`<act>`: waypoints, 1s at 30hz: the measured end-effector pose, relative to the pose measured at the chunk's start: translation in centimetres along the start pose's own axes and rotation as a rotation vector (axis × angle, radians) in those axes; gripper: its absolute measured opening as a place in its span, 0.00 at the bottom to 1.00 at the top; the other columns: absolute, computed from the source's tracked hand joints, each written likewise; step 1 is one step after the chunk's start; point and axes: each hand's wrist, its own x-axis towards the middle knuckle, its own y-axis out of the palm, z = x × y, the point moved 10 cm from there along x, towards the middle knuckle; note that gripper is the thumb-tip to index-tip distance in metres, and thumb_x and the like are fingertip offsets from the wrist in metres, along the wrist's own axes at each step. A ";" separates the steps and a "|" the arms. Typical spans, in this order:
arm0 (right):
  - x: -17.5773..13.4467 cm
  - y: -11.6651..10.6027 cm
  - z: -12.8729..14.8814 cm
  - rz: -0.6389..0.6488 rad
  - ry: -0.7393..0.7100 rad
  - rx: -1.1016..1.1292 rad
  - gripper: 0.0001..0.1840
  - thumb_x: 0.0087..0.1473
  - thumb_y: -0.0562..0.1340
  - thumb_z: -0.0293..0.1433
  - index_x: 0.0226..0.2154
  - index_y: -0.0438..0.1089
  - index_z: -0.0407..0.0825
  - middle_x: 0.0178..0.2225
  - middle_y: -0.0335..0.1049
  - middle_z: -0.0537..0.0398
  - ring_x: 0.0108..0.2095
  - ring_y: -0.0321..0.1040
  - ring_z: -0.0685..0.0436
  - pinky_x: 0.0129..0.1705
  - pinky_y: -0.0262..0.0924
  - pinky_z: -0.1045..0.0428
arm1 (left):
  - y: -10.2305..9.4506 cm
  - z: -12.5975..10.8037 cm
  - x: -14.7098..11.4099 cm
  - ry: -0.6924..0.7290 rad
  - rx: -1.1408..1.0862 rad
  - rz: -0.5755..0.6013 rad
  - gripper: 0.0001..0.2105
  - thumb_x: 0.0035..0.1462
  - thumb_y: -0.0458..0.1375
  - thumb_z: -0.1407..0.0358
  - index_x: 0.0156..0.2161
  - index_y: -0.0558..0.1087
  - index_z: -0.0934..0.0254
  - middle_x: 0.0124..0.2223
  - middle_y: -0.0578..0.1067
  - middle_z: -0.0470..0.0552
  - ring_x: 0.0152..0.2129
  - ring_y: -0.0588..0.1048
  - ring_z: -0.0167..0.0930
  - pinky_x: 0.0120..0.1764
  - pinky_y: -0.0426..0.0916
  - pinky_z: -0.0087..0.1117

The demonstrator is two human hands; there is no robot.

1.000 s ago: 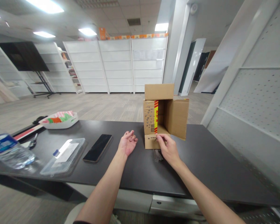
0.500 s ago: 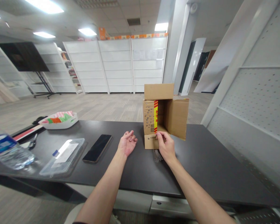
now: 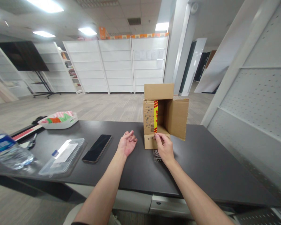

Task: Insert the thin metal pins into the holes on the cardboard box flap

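Note:
A cardboard box stands on its side on the dark table, its opening toward me and its flaps spread. Grey dots or stud-like heads and a yellow-and-red tape strip mark its left flap. Small dark holes or heads run in a row along the lower flap. My right hand is pinched at this flap; whatever lies between thumb and finger is too small to make out. Beneath it several thin metal rods lie fanned on the table. My left hand rests palm up beside the box, fingers loosely curled and apart, holding nothing.
Left of my hands lie a black phone, a clear plastic case with a paper on it, and a water bottle. Behind them stands a white basket of colourful items. A perforated panel rises at the right.
My right hand has shifted very slightly left along the lower flap, still pinched. My left hand and the box look the same apart from a small camera shift.

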 end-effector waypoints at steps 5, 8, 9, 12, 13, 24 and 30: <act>-0.1 0.3 0.2 0.021 -0.008 0.017 0.15 0.60 0.55 0.40 0.37 0.72 0.49 0.36 0.75 0.50 0.39 0.71 0.42 0.43 0.64 0.47 | 0.1 0.0 -0.2 0.000 0.001 -0.014 0.12 0.46 0.61 0.78 0.26 0.61 0.64 0.27 0.72 0.41 0.14 0.56 0.20 0.25 0.57 0.28; -0.1 0.4 0.3 0.030 -0.018 0.019 0.14 0.60 0.55 0.40 0.37 0.72 0.49 0.36 0.75 0.50 0.39 0.71 0.42 0.43 0.64 0.47 | 0.1 0.0 -0.1 0.002 0.003 -0.014 0.13 0.46 0.61 0.78 0.26 0.61 0.64 0.27 0.73 0.41 0.14 0.56 0.20 0.25 0.57 0.28; -0.1 0.4 0.3 0.031 -0.023 0.017 0.14 0.60 0.55 0.40 0.37 0.72 0.49 0.36 0.75 0.50 0.39 0.70 0.42 0.43 0.64 0.46 | 0.1 0.0 -0.1 0.002 0.005 -0.012 0.13 0.46 0.61 0.78 0.26 0.61 0.64 0.28 0.73 0.42 0.14 0.56 0.20 0.25 0.57 0.28; -0.1 0.5 0.4 0.036 -0.041 0.002 0.13 0.60 0.55 0.38 0.37 0.72 0.49 0.36 0.74 0.50 0.39 0.70 0.42 0.44 0.64 0.46 | 0.0 0.0 0.0 0.002 0.009 -0.005 0.12 0.45 0.61 0.78 0.26 0.61 0.64 0.28 0.73 0.42 0.14 0.56 0.20 0.25 0.57 0.28; -0.1 0.5 0.5 0.040 -0.050 -0.006 0.13 0.61 0.55 0.38 0.37 0.72 0.49 0.37 0.74 0.50 0.39 0.70 0.42 0.44 0.63 0.46 | -0.1 0.0 0.1 0.003 0.009 -0.003 0.12 0.45 0.62 0.78 0.26 0.61 0.64 0.28 0.73 0.42 0.14 0.56 0.20 0.25 0.57 0.28; -0.2 1.1 2.1 0.083 -0.181 -0.070 0.11 0.62 0.54 0.34 0.38 0.71 0.50 0.36 0.73 0.51 0.38 0.69 0.43 0.42 0.63 0.48 | 0.0 0.0 -0.1 0.002 0.012 -0.003 0.13 0.45 0.62 0.77 0.25 0.61 0.64 0.28 0.73 0.41 0.14 0.56 0.20 0.26 0.58 0.28; -0.2 1.4 1.9 0.103 -0.188 -0.063 0.11 0.62 0.54 0.35 0.38 0.71 0.49 0.36 0.72 0.51 0.38 0.69 0.44 0.42 0.62 0.49 | 0.0 -0.1 0.0 0.005 0.020 0.005 0.13 0.45 0.62 0.77 0.26 0.61 0.64 0.28 0.73 0.41 0.14 0.56 0.19 0.26 0.58 0.28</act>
